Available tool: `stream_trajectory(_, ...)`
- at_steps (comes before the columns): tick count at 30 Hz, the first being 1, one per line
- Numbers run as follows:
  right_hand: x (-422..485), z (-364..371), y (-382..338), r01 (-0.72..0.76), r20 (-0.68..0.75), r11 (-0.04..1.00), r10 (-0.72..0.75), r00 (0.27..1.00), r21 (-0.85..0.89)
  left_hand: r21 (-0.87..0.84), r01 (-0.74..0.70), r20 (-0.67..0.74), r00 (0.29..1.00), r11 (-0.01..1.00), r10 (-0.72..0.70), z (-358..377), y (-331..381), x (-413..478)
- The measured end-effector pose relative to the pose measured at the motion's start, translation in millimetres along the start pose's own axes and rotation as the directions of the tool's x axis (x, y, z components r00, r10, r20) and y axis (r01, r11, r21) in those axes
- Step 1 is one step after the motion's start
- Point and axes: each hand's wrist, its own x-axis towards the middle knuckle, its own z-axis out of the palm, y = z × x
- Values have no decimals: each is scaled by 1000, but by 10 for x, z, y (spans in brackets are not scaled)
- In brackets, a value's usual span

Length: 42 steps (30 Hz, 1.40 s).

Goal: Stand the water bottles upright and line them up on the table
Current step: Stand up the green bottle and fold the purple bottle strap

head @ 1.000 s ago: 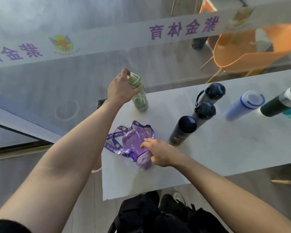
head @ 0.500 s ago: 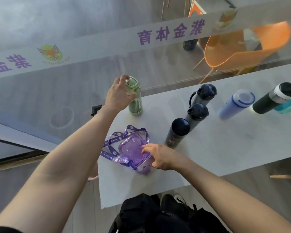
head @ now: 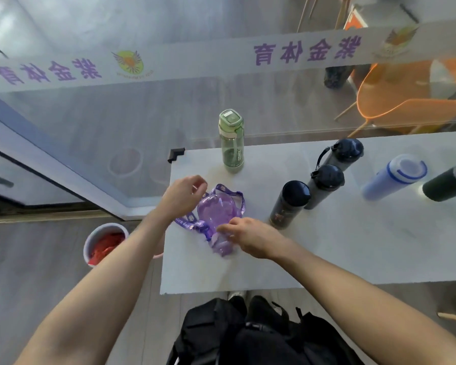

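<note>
A purple see-through bottle (head: 216, 216) with a purple strap (head: 186, 224) lies on its side near the left end of the white table (head: 353, 254). My right hand (head: 250, 237) grips its neck and cap end. My left hand (head: 182, 196) is at the bottle's far-left side by the strap, fingers bent and apart, holding nothing I can see. A green bottle (head: 232, 143) stands upright alone at the back edge. Three dark bottles (head: 290, 204) (head: 324, 185) (head: 342, 155) stand in a diagonal row to the right, followed by a blue-white bottle (head: 395, 175) and a black-green bottle (head: 448, 185).
The table's left edge, with a black corner guard (head: 175, 154), is close to my left hand. On the floor to the left stands a white bucket (head: 106, 243) with red contents. A black bag (head: 248, 333) lies below the front edge. An orange chair (head: 419, 101) stands behind the glass.
My left hand let go of the green bottle, now standing upright, and came down to the purple bottle. My right hand stayed on the purple bottle's cap end.
</note>
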Motion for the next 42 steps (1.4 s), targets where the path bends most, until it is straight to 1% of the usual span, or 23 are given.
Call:
stream_trajectory(3,105,-121,-174,13,-32,999,-12,999,40,-115,180,197,968,977,-155,88,-219,-471)
stream_trajectory(5,190,-216,-268,-31,-124,994,43,991,100,-136,240,304,933,961,-190,130,-273,-690)
stream_trajectory(6,247,-242,-293,-56,-167,991,75,983,118,-118,247,343,919,962,-194,147,-267,-774)
stream_trajectory(7,307,-249,-307,-72,-180,989,94,979,126,-69,229,353,916,971,-191,175,-260,-833)
stream_trajectory(10,388,-213,-279,-103,-85,986,115,990,134,70,105,302,946,992,-121,336,-290,-943)
stream_trajectory(13,332,-151,-128,-187,-30,971,193,981,148,172,-58,141,989,983,34,472,-352,-1011)
stream_trajectory(15,260,-105,-29,-222,-17,963,228,974,152,261,-183,75,983,948,170,547,-330,-1075)
stream_trajectory(16,218,-75,8,-237,3,961,239,971,145,294,-246,82,969,923,232,610,-313,-1125)
stream_trajectory(18,145,-25,69,-264,49,957,260,964,123,342,-348,199,935,873,294,777,-291,-1260)
stream_trajectory(21,57,50,132,-285,84,952,277,957,113,433,-404,378,893,806,244,1010,-321,-1472)
stream_trajectory(23,5,101,160,-286,107,953,275,955,101,525,-412,420,887,745,194,1095,-356,-1510)
stream_trajectory(25,-47,158,193,-300,134,950,287,948,88,556,-398,409,895,730,176,1092,-380,-1461)
stream_trajectory(27,-97,179,221,-308,147,948,294,945,85,513,-390,353,908,765,226,1030,-386,-1396)
stream_trajectory(28,-119,177,234,-311,145,947,297,944,85,456,-385,304,915,802,266,980,-377,-1369)
stream_trajectory(30,-151,168,252,-317,131,944,305,943,88,322,-355,159,934,878,320,849,-329,-1327)
stream_trajectory(31,-160,169,264,-322,123,942,310,943,90,286,-341,90,940,896,329,771,-289,-1299)
stream_trajectory(33,-172,145,275,-331,105,939,321,941,95,298,-335,-9,935,894,354,635,-207,-1230)
stream_trajectory(34,-175,131,274,-335,98,936,326,940,102,302,-329,-30,935,895,354,587,-173,-1194)
stream_trajectory(35,-172,127,280,-336,87,935,328,941,115,264,-314,-42,941,912,336,539,-118,-1168)
stream_trajectory(36,-173,108,275,-339,81,932,331,940,126,189,-269,-50,958,944,283,499,-66,-1141)
stream_trajectory(38,-168,77,265,-332,77,933,324,943,139,11,-139,-57,989,990,140,396,51,-1073)
stream_trajectory(39,-165,64,257,-325,76,935,317,946,144,-42,-88,-73,994,995,85,335,102,-1029)
stream_trajectory(42,-158,-2,196,-288,71,941,280,957,177,-63,42,-57,997,997,-45,181,87,-885)
